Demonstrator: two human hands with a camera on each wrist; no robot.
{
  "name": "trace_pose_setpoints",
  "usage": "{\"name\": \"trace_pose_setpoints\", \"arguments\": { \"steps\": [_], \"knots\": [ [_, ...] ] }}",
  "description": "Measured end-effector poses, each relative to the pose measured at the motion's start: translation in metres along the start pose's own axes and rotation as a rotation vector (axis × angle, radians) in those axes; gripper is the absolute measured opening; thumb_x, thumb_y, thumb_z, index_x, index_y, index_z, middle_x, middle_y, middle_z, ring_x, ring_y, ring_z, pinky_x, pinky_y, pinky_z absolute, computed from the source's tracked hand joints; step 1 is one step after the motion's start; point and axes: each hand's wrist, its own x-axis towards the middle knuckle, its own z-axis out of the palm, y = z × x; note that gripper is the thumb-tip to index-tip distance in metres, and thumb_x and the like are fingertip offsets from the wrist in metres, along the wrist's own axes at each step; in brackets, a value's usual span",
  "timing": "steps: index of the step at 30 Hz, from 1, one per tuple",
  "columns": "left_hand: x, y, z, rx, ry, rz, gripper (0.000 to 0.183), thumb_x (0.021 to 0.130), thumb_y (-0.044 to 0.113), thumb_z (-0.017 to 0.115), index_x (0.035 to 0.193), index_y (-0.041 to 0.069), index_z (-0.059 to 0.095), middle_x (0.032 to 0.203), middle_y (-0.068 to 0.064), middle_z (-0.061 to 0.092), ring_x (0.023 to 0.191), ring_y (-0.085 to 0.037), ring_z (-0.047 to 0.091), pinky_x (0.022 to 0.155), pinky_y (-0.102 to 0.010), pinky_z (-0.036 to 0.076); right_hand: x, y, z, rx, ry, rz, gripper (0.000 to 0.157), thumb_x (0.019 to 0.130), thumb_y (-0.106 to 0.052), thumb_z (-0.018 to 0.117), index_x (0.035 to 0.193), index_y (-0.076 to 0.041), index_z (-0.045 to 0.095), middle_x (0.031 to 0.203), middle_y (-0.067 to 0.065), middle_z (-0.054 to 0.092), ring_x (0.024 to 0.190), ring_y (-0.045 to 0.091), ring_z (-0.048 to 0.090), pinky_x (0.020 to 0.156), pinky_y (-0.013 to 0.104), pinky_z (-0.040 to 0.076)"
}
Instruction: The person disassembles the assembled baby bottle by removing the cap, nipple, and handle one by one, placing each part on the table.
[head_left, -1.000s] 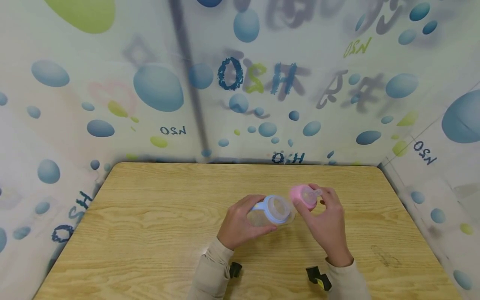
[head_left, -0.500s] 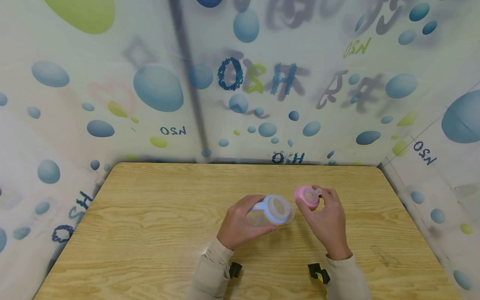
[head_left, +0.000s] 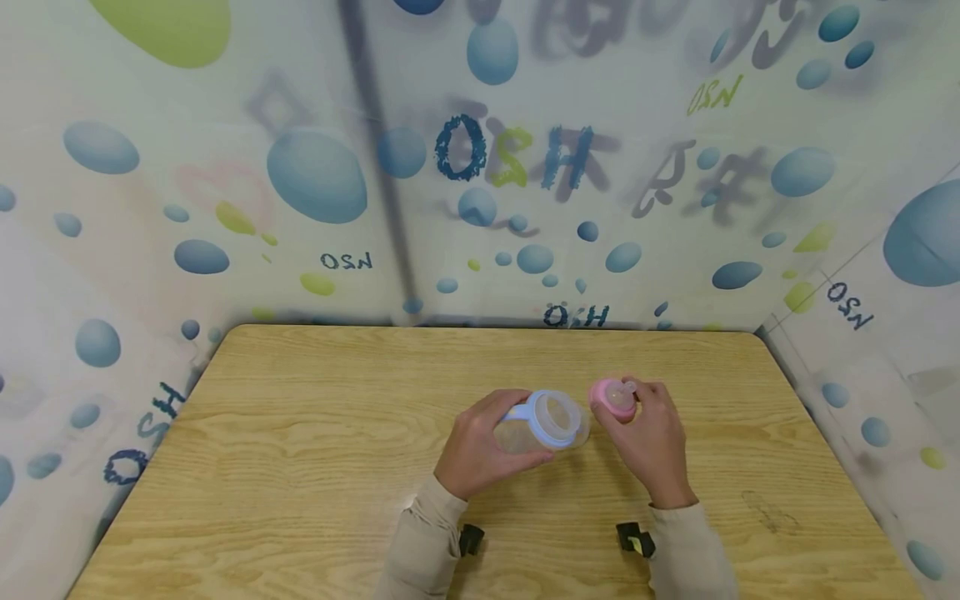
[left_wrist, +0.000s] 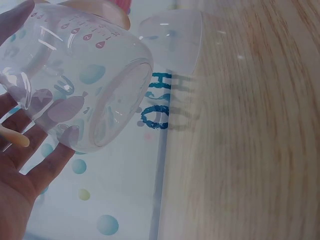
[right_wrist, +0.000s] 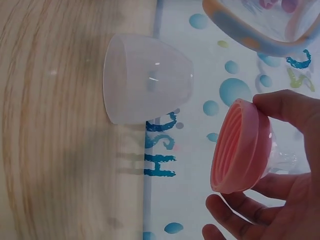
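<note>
In my left hand (head_left: 476, 450) I grip a clear baby bottle (left_wrist: 85, 75), tilted with its mouth up and toward the right in the head view. A light blue collar (head_left: 553, 421) with a handle rings its neck, and the mouth is uncovered. My right hand (head_left: 654, 446) pinches a pink screw ring (right_wrist: 242, 145) between thumb and fingers, just right of the bottle. A clear teat (right_wrist: 284, 161) sticks out of that ring, and the ring's threaded inside faces the bottle's side. A clear domed cap (right_wrist: 147, 80) stands on the table, partly behind the bottle in the head view.
The wooden table (head_left: 315, 433) reaches back to a wall (head_left: 450, 250) printed with blue and green spots and letters. Dark wrist mounts (head_left: 471, 540) show beside the sleeves. A faint mark (head_left: 771, 512) lies on the table at right.
My right hand has moved the pink ring with its teat a little right, away from the bottle, then slightly toward me, turning it somewhat. The left hand and bottle have stayed put.
</note>
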Motion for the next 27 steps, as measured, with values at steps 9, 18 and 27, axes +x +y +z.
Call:
{"name": "trace_pose_setpoints", "arguments": {
  "steps": [9, 18, 27],
  "knots": [
    [0.0, -0.001, 0.001, 0.011, -0.005, -0.006, 0.07, 0.062, 0.031, 0.096, 0.121, 0.011, 0.065, 0.115, -0.001, 0.069, 0.105, -0.013, 0.065, 0.088, -0.033, 0.055, 0.002, 0.009, 0.005, -0.033, -0.065, 0.026, 0.06, 0.086, -0.04, 0.076, 0.123, 0.005, 0.063, 0.114, 0.022, 0.058, 0.098, 0.037, 0.058, 0.08, 0.056, 0.05],
    [0.0, 0.001, 0.0, 0.017, -0.013, -0.012, 0.07, 0.063, 0.033, 0.096, 0.121, 0.011, 0.065, 0.116, -0.001, 0.069, 0.106, -0.013, 0.065, 0.088, -0.033, 0.055, 0.002, 0.018, 0.009, -0.096, -0.142, 0.047, 0.066, 0.087, -0.036, 0.072, 0.132, 0.009, 0.055, 0.119, 0.027, 0.055, 0.105, 0.041, 0.056, 0.086, 0.058, 0.048],
    [0.001, 0.003, -0.002, 0.02, -0.011, -0.015, 0.07, 0.064, 0.035, 0.095, 0.122, 0.009, 0.065, 0.116, -0.002, 0.069, 0.107, -0.013, 0.065, 0.089, -0.033, 0.055, 0.001, 0.024, 0.011, -0.111, -0.162, 0.049, 0.061, 0.086, -0.036, 0.072, 0.126, 0.009, 0.059, 0.116, 0.027, 0.056, 0.104, 0.042, 0.056, 0.086, 0.06, 0.047]
  ]
}}
